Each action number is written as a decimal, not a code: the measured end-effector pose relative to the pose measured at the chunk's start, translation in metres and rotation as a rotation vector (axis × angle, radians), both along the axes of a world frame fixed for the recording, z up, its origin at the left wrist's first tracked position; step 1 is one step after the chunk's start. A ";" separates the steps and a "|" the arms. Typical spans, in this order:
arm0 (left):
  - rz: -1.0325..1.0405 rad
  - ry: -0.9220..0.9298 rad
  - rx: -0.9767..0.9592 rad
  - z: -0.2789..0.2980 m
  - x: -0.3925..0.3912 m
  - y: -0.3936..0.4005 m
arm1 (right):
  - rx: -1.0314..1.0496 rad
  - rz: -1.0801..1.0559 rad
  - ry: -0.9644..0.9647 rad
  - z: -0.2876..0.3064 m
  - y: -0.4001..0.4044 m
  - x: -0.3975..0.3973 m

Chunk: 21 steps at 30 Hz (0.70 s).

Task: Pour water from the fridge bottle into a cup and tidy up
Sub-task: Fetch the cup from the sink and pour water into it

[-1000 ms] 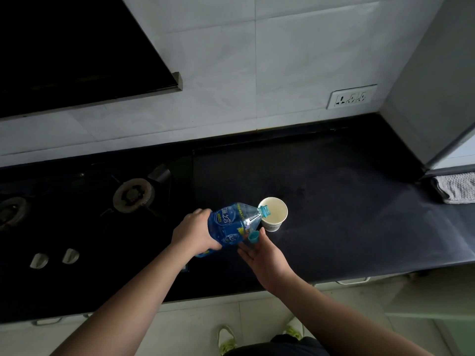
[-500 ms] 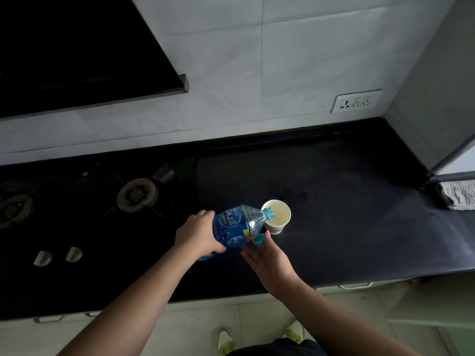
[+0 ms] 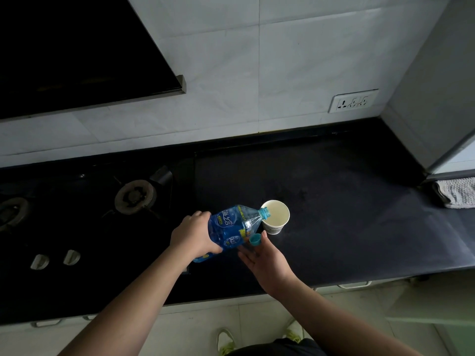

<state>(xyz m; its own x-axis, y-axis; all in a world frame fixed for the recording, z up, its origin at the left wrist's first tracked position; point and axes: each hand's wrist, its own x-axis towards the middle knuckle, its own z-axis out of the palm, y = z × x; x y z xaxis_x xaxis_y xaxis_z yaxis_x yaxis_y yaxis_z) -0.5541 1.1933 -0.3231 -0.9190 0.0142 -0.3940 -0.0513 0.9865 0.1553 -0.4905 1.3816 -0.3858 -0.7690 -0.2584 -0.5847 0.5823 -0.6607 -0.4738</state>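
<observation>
Bottle (image 3: 232, 231): blue-labelled plastic, tipped on its side above the dark counter (image 3: 334, 201), uncapped mouth over the near-left rim of the cup. Far left: knobs (image 3: 55, 259), two gas burners (image 3: 135, 197). Left hand (image 3: 192, 235): fingers wrapped round the bottle's base end. Right hand (image 3: 267, 260): just near of the bottle, fingers mostly extended, blue cap (image 3: 255, 239) pinched at thumb and fingertips. Cup (image 3: 275, 217): white paper, upright on the counter, right of the bottle. Far right: wall socket (image 3: 354, 101), folded cloth (image 3: 455, 192).
</observation>
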 end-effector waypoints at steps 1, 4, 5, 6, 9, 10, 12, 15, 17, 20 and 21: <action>-0.001 0.000 -0.002 0.001 0.000 -0.001 | 0.002 0.004 -0.001 0.000 -0.001 0.000; 0.000 0.001 -0.007 0.001 0.001 -0.004 | -0.002 0.014 -0.011 -0.002 -0.003 -0.001; 0.000 0.000 -0.007 0.001 0.001 -0.005 | -0.005 0.016 -0.013 -0.002 -0.004 -0.001; 0.002 -0.002 -0.006 0.002 0.001 -0.006 | -0.004 0.019 -0.012 -0.002 -0.004 -0.001; 0.002 -0.003 -0.007 0.003 0.002 -0.008 | -0.008 0.023 -0.009 0.000 -0.006 -0.001; 0.004 -0.002 -0.007 0.003 0.002 -0.009 | -0.008 0.023 -0.009 0.001 -0.007 -0.001; 0.009 -0.002 -0.005 0.003 0.003 -0.010 | -0.009 0.025 -0.007 0.002 -0.008 -0.001; 0.015 -0.009 -0.013 0.004 0.003 -0.011 | -0.014 0.026 -0.007 0.003 -0.011 0.000; 0.017 -0.014 -0.021 0.004 0.003 -0.012 | -0.018 0.025 -0.009 0.004 -0.011 0.001; 0.013 -0.018 -0.027 0.006 0.003 -0.010 | -0.019 0.025 -0.016 0.002 -0.011 0.001; 0.012 -0.019 -0.026 0.007 0.002 -0.010 | -0.020 0.022 -0.017 0.003 -0.011 0.001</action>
